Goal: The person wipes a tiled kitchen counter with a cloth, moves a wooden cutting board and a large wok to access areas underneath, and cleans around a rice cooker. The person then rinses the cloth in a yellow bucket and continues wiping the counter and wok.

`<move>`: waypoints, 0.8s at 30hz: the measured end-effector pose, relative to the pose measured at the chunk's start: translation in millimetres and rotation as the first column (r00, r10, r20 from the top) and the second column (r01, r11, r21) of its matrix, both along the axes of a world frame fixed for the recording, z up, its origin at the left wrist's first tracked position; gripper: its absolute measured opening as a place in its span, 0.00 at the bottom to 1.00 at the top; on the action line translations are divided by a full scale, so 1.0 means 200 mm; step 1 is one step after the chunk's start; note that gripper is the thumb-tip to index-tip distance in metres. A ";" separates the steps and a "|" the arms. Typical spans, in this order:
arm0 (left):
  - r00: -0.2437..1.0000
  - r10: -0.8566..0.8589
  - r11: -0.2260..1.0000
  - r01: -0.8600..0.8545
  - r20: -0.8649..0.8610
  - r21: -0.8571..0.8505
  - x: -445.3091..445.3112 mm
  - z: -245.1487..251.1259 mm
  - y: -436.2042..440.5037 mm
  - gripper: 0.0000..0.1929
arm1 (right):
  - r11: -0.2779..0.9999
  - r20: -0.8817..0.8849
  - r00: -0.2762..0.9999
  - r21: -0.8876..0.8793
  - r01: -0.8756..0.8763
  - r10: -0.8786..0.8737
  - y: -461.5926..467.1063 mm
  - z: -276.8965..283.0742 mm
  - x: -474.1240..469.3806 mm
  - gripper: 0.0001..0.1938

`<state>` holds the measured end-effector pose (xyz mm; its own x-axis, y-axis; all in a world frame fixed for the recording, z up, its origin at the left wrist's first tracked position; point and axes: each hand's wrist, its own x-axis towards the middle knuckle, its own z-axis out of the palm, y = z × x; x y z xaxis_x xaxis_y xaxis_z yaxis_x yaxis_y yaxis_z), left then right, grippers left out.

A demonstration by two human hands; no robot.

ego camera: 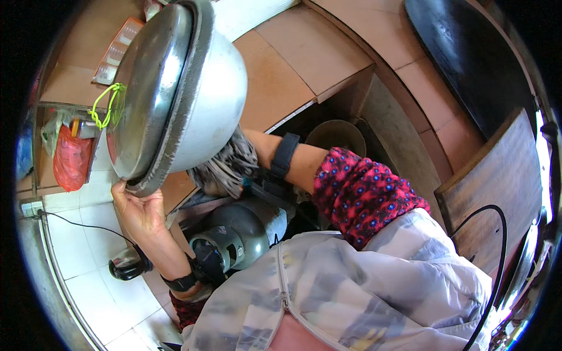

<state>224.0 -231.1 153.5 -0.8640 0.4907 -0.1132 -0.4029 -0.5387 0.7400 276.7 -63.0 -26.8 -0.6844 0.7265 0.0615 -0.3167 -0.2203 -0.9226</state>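
A round aluminium pot [215, 96] is tilted on its side in the air, with a shiny metal lid [151, 87] on its mouth. A yellow-green cord loop [105, 107] is tied at the lid's middle. The fingers and thumb of my left hand [142, 210] pinch the lower edge, where rim and lid meet. My right arm [303, 160] reaches to the pot's far underside with a bunched grey cloth [226, 164] at the hand. The right fingers are hidden behind the cloth and pot, but the cloth hangs from that hand.
Below the pot stands a gas cylinder [246, 228]. A recess in the tiled counter [285, 66] holds a round vessel [338, 136]. A wooden board [491, 188] and a large black disc [470, 57] are at right. A red plastic bag [72, 160] and an electric kettle [129, 263] are at left.
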 end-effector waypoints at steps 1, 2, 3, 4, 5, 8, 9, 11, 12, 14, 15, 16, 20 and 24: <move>0.997 0.080 0.996 -0.079 0.016 -0.037 -0.05 -0.01 -0.02 0.05 | 0.998 0.031 0.999 -0.053 -0.035 0.036 0.00 -0.04 0.02 0.19; 0.997 0.081 0.996 -0.081 -0.006 -0.044 -0.08 -0.04 -0.04 0.05 | 0.992 0.053 0.997 -0.116 -0.057 0.064 0.01 -0.08 0.04 0.19; 0.995 0.099 0.994 -0.099 -0.007 -0.054 -0.12 -0.06 -0.06 0.05 | 0.984 0.071 0.995 -0.169 -0.062 0.075 0.04 -0.11 0.07 0.19; 0.994 0.111 0.993 -0.111 -0.004 -0.049 -0.17 -0.08 -0.07 0.05 | 0.975 0.079 0.994 -0.216 -0.052 0.070 0.08 -0.13 0.11 0.19; 0.989 0.148 0.988 -0.147 0.005 -0.043 -0.21 -0.10 -0.09 0.06 | 0.967 0.082 0.995 -0.253 -0.026 0.048 0.13 -0.14 0.16 0.19; 0.997 0.060 0.998 -0.062 0.057 0.032 -0.35 -0.18 -0.09 0.08 | 0.940 0.074 0.994 -0.327 0.097 -0.077 0.32 -0.14 0.34 0.19; 1.000 0.002 0.998 -0.004 0.023 0.068 -0.39 -0.21 -0.08 0.09 | 0.928 0.072 0.990 -0.346 0.137 -0.120 0.38 -0.13 0.40 0.19; 0.998 0.034 0.995 -0.038 0.050 0.097 -0.48 -0.28 -0.05 0.10 | 0.905 0.070 0.978 -0.373 0.206 -0.194 0.47 -0.11 0.53 0.19; 0.993 0.100 0.994 -0.103 0.070 0.033 -0.52 -0.32 -0.02 0.10 | 0.893 0.075 0.971 -0.381 0.238 -0.227 0.51 -0.11 0.59 0.19; 0.997 0.043 0.997 -0.047 0.065 0.066 -0.58 -0.40 0.04 0.10 | 0.872 0.098 0.957 -0.395 0.288 -0.272 0.55 -0.11 0.70 0.19; 1.000 0.019 0.998 -0.020 0.011 0.052 -0.61 -0.44 0.07 0.11 | 0.864 0.112 0.952 -0.399 0.306 -0.286 0.56 -0.11 0.74 0.19; 0.994 0.029 0.998 -0.035 0.101 0.053 -0.63 -0.48 0.11 0.11 | 0.855 0.128 0.946 -0.405 0.325 -0.299 0.56 -0.12 0.77 0.19; 0.985 0.006 1.000 -0.008 0.173 0.009 -0.66 -0.60 0.28 0.15 | 0.818 0.178 0.922 -0.425 0.387 -0.344 0.55 -0.17 0.89 0.19; 0.987 0.055 0.995 -0.042 0.151 -0.091 -0.62 -0.70 0.43 0.17 | 0.785 0.232 0.901 -0.442 0.433 -0.366 0.53 -0.23 0.97 0.19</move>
